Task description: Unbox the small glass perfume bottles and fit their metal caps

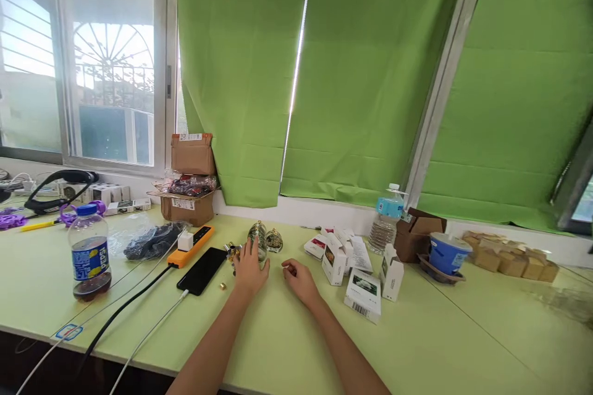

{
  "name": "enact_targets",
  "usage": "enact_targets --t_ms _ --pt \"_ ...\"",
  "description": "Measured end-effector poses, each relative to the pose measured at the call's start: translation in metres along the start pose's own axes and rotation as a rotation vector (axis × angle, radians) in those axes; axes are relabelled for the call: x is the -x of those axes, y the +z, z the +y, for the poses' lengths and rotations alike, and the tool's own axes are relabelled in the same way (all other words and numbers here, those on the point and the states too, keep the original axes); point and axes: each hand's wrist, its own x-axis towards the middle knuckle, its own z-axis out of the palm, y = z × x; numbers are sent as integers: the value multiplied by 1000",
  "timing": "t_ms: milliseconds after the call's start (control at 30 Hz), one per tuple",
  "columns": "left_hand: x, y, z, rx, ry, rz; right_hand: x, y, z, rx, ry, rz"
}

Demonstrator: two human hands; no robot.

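My left hand point(251, 273) is stretched out with its fingers apart, over the near side of an ornate glass jar point(257, 232). Its fingers cover part of the jar, and I cannot tell how firmly they touch it. Right of the jar sits a round ornate piece point(274, 239), like a lid. Small shiny metal pieces point(233, 251) lie to the left of the fingers, partly hidden by them. A little gold ring-like part point(223, 286) is nearer to me. My right hand point(301, 284) rests on the table with its fingers curled in, nothing visible in them.
Left of my hands are a black phone point(202, 271), an orange power strip point(191, 247), cables and a Pepsi bottle point(91, 259). To the right stand small white boxes point(364, 296), a water bottle point(385, 222) and a blue tub point(448, 254). Cardboard boxes point(192, 207) stand behind.
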Motion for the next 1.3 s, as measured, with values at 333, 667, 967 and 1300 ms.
enact_targets --t_ms 333,667,967,1300 --pt "-2 2 -1 24 8 9 0 0 1 -12 -11 -3" --pt "-4 3 -1 -12 -14 -7 0 -1 -1 5 -13 -2" --pt "-3 -1 -2 -9 -11 30 2 -3 -4 21 -13 -6" --pt "-4 -9 0 41 0 49 1 -1 -1 18 -7 -2"
